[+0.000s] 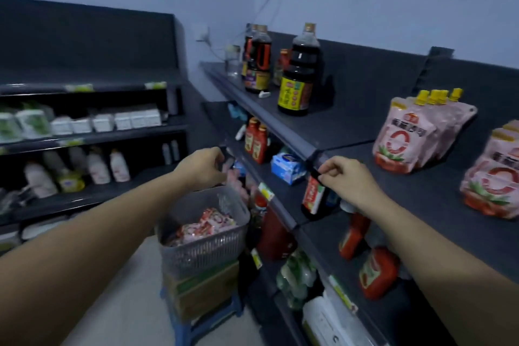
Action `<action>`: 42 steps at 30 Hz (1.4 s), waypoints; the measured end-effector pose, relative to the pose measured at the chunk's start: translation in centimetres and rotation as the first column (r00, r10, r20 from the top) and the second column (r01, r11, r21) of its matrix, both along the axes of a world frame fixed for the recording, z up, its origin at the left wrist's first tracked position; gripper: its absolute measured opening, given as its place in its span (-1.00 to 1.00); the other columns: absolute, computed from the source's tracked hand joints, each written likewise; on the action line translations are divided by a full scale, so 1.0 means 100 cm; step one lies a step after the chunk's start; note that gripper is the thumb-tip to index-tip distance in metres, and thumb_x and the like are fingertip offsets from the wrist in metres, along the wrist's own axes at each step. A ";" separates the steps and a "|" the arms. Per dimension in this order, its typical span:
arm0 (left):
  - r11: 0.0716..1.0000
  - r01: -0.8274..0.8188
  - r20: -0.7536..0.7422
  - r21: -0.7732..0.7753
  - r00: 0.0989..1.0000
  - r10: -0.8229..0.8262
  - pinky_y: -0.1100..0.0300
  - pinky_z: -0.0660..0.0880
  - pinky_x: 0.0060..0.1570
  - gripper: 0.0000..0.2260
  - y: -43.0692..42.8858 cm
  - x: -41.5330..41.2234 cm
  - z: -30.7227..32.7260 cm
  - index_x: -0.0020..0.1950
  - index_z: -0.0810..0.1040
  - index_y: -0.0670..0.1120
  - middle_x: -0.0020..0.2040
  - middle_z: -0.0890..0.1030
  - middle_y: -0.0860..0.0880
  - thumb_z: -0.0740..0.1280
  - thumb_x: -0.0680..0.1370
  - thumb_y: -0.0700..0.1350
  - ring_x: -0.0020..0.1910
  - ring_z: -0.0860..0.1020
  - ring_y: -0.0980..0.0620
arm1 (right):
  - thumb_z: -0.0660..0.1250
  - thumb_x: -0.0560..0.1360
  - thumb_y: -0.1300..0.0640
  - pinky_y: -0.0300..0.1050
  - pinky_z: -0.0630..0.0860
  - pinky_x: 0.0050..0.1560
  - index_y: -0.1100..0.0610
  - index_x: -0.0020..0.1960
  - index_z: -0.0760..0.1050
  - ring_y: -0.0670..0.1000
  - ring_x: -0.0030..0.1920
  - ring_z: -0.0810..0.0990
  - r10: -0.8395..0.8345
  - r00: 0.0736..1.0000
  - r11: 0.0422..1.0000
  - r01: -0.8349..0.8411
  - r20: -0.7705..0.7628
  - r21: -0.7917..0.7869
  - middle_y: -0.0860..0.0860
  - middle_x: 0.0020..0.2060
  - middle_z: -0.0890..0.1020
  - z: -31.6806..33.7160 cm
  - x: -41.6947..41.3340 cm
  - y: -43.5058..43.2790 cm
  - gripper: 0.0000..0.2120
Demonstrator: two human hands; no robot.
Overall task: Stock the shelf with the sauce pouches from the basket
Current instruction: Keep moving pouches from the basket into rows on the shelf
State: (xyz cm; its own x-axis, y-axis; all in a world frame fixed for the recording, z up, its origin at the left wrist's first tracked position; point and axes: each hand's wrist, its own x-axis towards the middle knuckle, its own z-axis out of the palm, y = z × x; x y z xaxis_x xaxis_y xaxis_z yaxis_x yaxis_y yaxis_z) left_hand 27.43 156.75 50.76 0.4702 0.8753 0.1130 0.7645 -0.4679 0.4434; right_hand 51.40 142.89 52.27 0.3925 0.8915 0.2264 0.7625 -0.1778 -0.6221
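A grey slatted basket (196, 250) stands on a cardboard box and holds several pink and red sauce pouches (206, 223). More sauce pouches (408, 135) with yellow caps stand on the dark top shelf (438, 191), and another group of pouches (494, 180) is at the right edge. My left hand (203, 167) hovers over the basket's far rim with curled fingers; a blurred pink shape sits just under them. My right hand (346, 177) is at the top shelf's front edge, fingers curled, with nothing visible in it.
Dark soy sauce bottles (299, 73) stand at the back of the top shelf. Red ketchup bottles (376, 272) and a blue packet (286, 167) fill the lower shelves. The box rests on a blue stool (202, 323). A second shelf unit (92, 132) stands to the left.
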 end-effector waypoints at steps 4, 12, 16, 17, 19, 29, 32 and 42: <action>0.978 -0.182 -0.080 -0.105 0.981 0.174 0.11 0.46 0.05 -0.63 0.032 -0.067 -0.024 0.23 0.44 -0.15 0.14 0.56 -0.13 0.37 0.46 -0.11 0.13 0.51 -0.12 | 0.37 0.43 0.26 -0.38 0.34 -0.36 0.10 -0.16 0.49 -0.12 -0.34 0.46 0.191 0.982 0.977 -0.190 0.000 -0.098 -0.08 -0.38 0.49 -0.017 -0.042 0.061 -0.91; 0.905 -0.374 -0.163 -0.203 0.924 0.345 0.14 0.42 -0.02 -0.60 0.100 -0.158 -0.077 0.21 0.46 -0.13 0.14 0.57 -0.12 0.40 0.44 -0.01 0.10 0.52 -0.11 | 0.41 0.38 0.22 -0.22 0.39 -0.15 -0.03 -0.35 0.42 -0.01 -0.14 0.53 0.362 0.931 0.873 -0.360 -0.057 -0.329 0.03 -0.25 0.58 -0.071 -0.123 0.200 -0.75; 0.879 -0.409 -0.234 -0.244 0.905 0.356 0.13 0.44 0.02 -0.63 0.142 -0.181 -0.098 0.26 0.45 -0.14 0.15 0.55 -0.11 0.35 0.48 -0.07 0.12 0.50 -0.09 | 0.44 0.28 0.04 0.04 0.42 0.27 -0.07 -0.38 0.52 0.23 0.28 0.45 0.359 0.930 0.826 -0.355 -0.076 -0.439 0.30 0.19 0.53 -0.105 -0.143 0.256 -0.88; 0.876 -0.411 -0.245 -0.254 0.903 0.352 0.12 0.45 0.04 -0.65 0.151 -0.183 -0.104 0.24 0.45 -0.13 0.15 0.55 -0.10 0.34 0.49 -0.07 0.12 0.49 -0.09 | 0.44 0.28 0.03 0.02 0.46 0.24 -0.06 -0.37 0.53 0.17 0.21 0.51 0.350 0.933 0.821 -0.347 -0.082 -0.453 0.21 0.07 0.60 -0.110 -0.145 0.265 -0.89; 0.872 -0.405 -0.259 -0.275 0.905 0.339 0.11 0.46 0.08 -0.67 0.169 -0.183 -0.116 0.22 0.46 -0.13 0.16 0.54 -0.11 0.34 0.49 -0.07 0.12 0.49 -0.09 | 0.42 0.36 0.13 -0.02 0.52 0.13 -0.03 -0.33 0.48 0.04 0.02 0.58 0.355 0.926 0.798 -0.370 -0.126 -0.476 -0.03 -0.24 0.59 -0.117 -0.150 0.280 -0.84; 0.833 -0.346 -0.320 -0.431 0.922 0.218 0.11 0.44 0.11 -0.67 0.243 -0.129 -0.190 0.24 0.48 -0.14 0.18 0.55 -0.09 0.32 0.52 -0.04 0.16 0.50 -0.09 | 0.39 0.40 0.27 -0.11 0.48 -0.02 0.17 -0.13 0.55 -0.01 -0.10 0.53 0.394 0.900 0.666 -0.420 -0.187 -0.617 0.04 -0.20 0.58 -0.200 -0.110 0.365 -0.93; 0.820 -0.337 -0.382 -0.463 0.910 0.158 0.10 0.47 0.12 -0.69 0.269 -0.109 -0.213 0.22 0.51 -0.10 0.18 0.57 -0.09 0.30 0.52 -0.03 0.16 0.51 -0.10 | 0.42 0.40 0.23 -0.19 0.46 -0.15 0.18 -0.11 0.56 -0.03 -0.11 0.52 0.385 0.898 0.592 -0.419 -0.214 -0.688 0.01 -0.22 0.56 -0.229 -0.083 0.396 -0.92; 0.686 -0.335 -0.357 -0.646 0.927 0.117 0.14 0.47 0.06 -0.75 0.317 -0.067 -0.306 0.13 0.56 -0.11 0.12 0.62 -0.10 0.30 0.52 -0.03 0.09 0.57 -0.09 | 0.36 0.42 0.23 -0.21 0.38 -0.19 0.03 -0.36 0.36 0.05 -0.10 0.55 0.457 0.875 0.363 -0.345 -0.157 -0.866 0.05 -0.21 0.56 -0.343 -0.040 0.460 -0.74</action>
State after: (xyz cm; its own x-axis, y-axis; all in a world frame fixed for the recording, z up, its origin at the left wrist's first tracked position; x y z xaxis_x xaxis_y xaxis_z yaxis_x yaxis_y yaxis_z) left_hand 20.77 188.41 20.19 0.1617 0.7364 -0.6570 0.9404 0.0868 0.3287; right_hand 47.36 188.89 18.00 -0.0403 0.6868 -0.7258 0.9397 -0.2210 -0.2612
